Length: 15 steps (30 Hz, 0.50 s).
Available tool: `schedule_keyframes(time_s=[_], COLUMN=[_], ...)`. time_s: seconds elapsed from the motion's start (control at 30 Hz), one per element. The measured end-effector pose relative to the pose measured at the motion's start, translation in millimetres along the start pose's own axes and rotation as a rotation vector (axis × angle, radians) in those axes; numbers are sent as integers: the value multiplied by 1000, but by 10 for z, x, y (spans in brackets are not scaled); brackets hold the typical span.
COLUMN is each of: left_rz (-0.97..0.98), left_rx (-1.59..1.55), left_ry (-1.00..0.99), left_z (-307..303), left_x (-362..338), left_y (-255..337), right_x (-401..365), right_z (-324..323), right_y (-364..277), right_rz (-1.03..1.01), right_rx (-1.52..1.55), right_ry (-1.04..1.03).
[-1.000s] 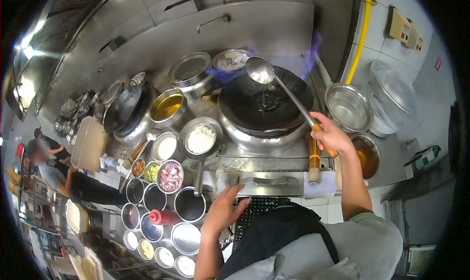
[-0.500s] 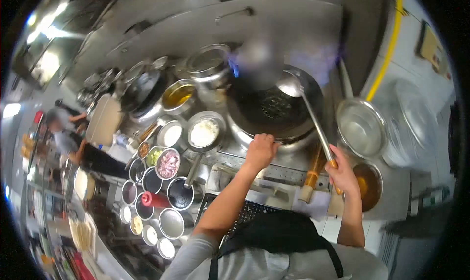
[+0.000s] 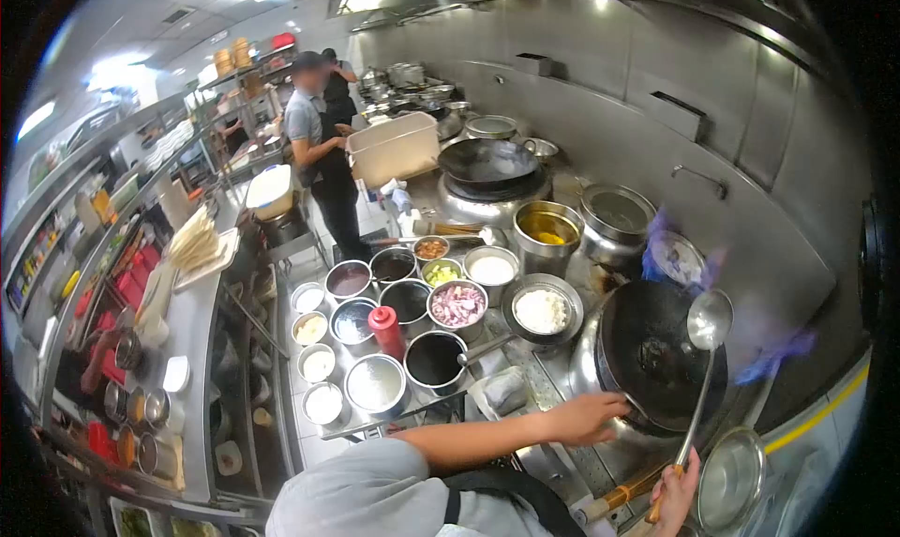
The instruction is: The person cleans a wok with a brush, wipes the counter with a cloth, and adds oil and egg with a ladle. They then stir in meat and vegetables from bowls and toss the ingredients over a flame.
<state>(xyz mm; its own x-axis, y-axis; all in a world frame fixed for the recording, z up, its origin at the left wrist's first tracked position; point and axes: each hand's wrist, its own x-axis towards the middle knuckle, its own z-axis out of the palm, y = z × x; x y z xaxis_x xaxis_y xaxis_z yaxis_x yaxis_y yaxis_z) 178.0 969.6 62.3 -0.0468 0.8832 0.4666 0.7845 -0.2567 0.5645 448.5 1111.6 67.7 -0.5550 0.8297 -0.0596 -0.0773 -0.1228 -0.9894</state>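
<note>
A dark wok [image 3: 647, 335] sits tilted on the burner, with a little shiny liquid at its bottom. My left hand [image 3: 589, 419] has its fingers closed at the near edge of the wok, seemingly on its rim or handle. In my right hand [image 3: 677, 499] is the wooden end of a long metal ladle [image 3: 710, 321]. The ladle's bowl hangs over the right side of the wok. Bluish-purple flames [image 3: 776, 357] show behind and to the right of the wok. A bamboo-handled tool [image 3: 614, 499] lies left of my right hand.
A pan of white food [image 3: 541, 312] and a pot of yellow oil [image 3: 547, 227] stand left of the wok. Several ingredient pots surround a red squeeze bottle [image 3: 384, 331]. A metal bowl [image 3: 731, 476] is at lower right. A co-worker [image 3: 323, 152] stands by a large bin [image 3: 394, 152].
My view has swung left and up, bringing the co-workers and shelves into fuller view. The wok has come down from a blurred, lifted tilt. Both hands keep their holds.
</note>
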Motion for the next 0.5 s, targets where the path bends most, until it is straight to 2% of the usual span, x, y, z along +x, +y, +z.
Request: schedule_keyframes(time_s=[0.1,0.17,0.23,0.33,0.4,0.43,0.5], left_rz=[-259,-358,-541,-738,-868,-910,-998], left_rx=[-178,-220,-264,-318,-300,-292,-267], left_ry=[-254,-336,-362,-115,-23,-2,73], left_z=[-516,-694,-901,-1193,-1355,-1411,-1473], left_x=[-657,-1194,-1627,-2137,-2396,-2501,-2730], left_y=[221,190,236,428,562,617,704], right_x=[281,512,745,1145,1621,1604,1964], right_z=[477,887,1407,2202,2612,2890,3239], right_y=[-170,-214,-232,-157,159,32,299], right_rz=[-5,-35,-15,-16,-50,-32,-101], right_rx=[-16,-10,-51,-127,-191,-260,-391], right_ry=[-147,-246,-284,-344,-380,-366,-323])
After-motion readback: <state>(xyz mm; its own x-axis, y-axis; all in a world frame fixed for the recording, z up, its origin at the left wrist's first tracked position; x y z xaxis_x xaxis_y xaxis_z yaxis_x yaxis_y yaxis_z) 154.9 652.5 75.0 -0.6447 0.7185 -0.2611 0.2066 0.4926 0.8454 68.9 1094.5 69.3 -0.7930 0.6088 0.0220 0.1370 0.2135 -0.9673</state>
